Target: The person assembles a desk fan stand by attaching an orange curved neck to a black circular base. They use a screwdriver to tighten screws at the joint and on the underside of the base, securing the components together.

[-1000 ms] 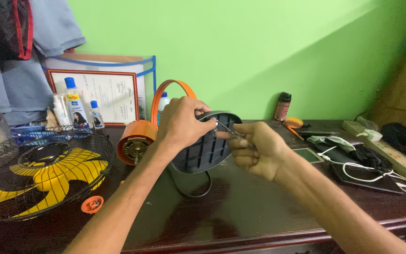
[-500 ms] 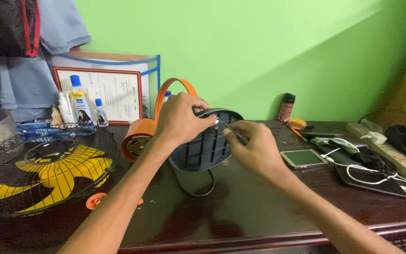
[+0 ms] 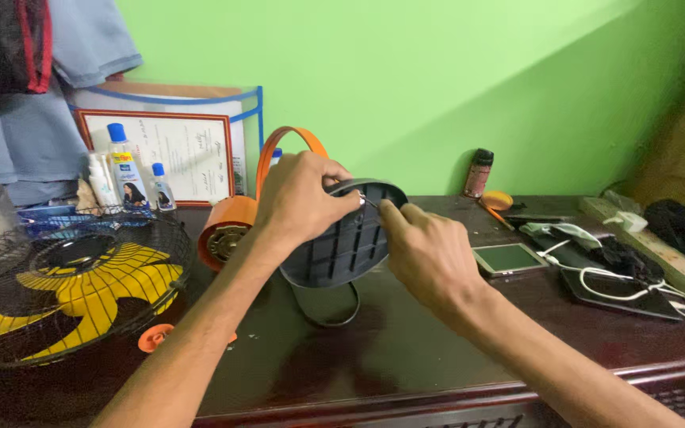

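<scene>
My left hand [image 3: 299, 198] grips the top rim of a dark oval fan base [image 3: 342, 246], held tilted with its ribbed underside toward me. My right hand [image 3: 426, 250] pinches a small thin metal piece [image 3: 368, 202] against the upper rim of the base; I cannot tell what the piece is. A black cord [image 3: 327, 305] loops down from the base onto the dark wooden table [image 3: 406, 349]. Behind my left hand is the orange fan motor housing [image 3: 227, 230] with its orange arched handle [image 3: 291, 143].
A black wire fan cage with yellow blades [image 3: 73, 289] lies at the left, an orange knob [image 3: 154, 337] beside it. Bottles [image 3: 124, 170] and a framed document [image 3: 180, 154] stand behind. At the right lie a phone [image 3: 507, 257], white cables [image 3: 628, 289] and a dark small bottle [image 3: 478, 173].
My right hand has moved up to the top rim of the base, close to my left hand. The view has shifted slightly.
</scene>
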